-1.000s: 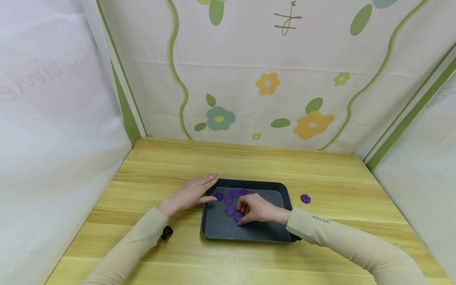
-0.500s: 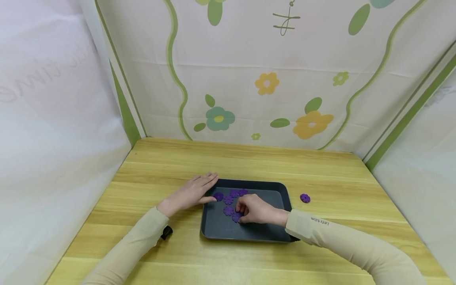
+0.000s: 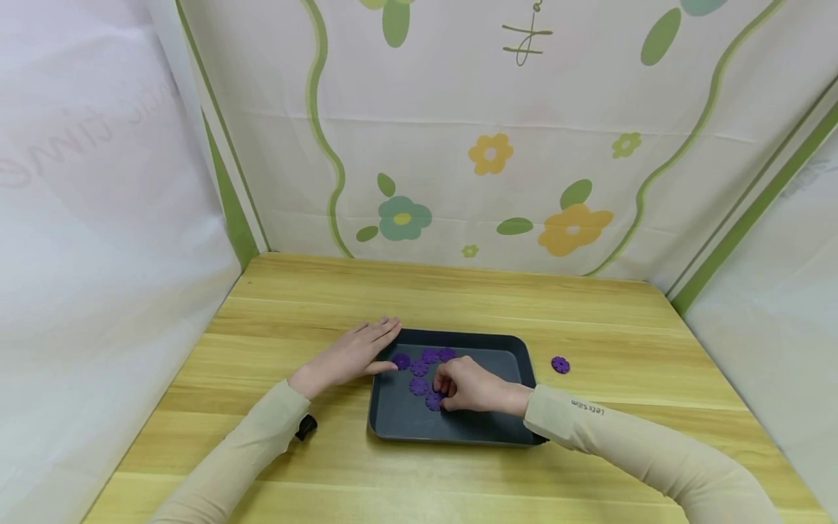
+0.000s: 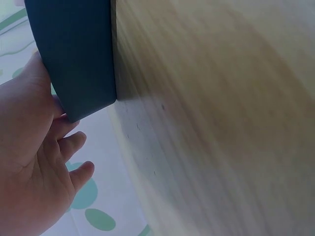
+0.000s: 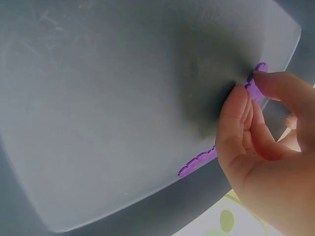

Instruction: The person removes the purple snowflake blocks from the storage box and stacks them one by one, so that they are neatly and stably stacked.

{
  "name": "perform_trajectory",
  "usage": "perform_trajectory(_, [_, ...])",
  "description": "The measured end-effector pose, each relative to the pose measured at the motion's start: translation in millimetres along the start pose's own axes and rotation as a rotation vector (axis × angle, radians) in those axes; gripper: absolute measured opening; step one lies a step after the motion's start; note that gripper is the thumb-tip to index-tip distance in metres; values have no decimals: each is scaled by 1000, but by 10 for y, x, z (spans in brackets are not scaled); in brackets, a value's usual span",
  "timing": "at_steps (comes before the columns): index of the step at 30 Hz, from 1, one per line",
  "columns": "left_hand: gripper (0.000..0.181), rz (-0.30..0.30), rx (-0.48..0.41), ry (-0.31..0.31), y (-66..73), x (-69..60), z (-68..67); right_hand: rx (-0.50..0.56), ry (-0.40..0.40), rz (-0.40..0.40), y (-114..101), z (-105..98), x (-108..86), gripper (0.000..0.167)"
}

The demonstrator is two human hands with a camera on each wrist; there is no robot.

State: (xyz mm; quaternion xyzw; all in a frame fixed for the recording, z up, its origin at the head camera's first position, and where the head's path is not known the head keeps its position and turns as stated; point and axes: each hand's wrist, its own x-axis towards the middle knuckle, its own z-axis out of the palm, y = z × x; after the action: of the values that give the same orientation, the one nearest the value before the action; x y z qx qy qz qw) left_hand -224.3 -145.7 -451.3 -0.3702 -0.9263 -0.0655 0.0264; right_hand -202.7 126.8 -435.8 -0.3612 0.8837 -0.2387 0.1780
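In the head view, my left hand (image 3: 350,356) rests on the far left corner of a dark grey tray (image 3: 452,434), its fingers nearly straight and the thumb over the left rim. In the left wrist view those fingers lie along the outside of the tray wall (image 4: 74,59). Inside the tray, my right hand (image 3: 474,384) is bent with thumb and fingertips at a purple snowflake disc (image 3: 433,401); the right wrist view has that disc (image 5: 254,88) pinched at the fingertips. Just beyond it lies a second snowflake disc (image 3: 419,386). Several more lie toward the tray's far left part.
One purple disc (image 3: 560,364) lies on the wooden table (image 3: 314,291) to the right of the tray. White fabric with printed flowers (image 3: 491,154) hangs behind the table and at both sides.
The right hand and the two discs beside it have shifted very slightly left. My left hand stays on the tray corner, and the tray keeps its place.
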Motion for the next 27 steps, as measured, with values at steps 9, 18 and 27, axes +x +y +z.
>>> perform_trajectory(9, [77, 3, 7, -3, -12, 10, 16, -11, -1, -22, 35, -17, -3, 17])
perform_trajectory(18, [77, 6, 2, -1, -8, 6, 3, -34, 10, -42, 72, -47, -12, 17])
perform_trajectory(27, [77, 1, 8, -7, -3, 5, 11, -61, 19, -79, 77, -71, -28, 15])
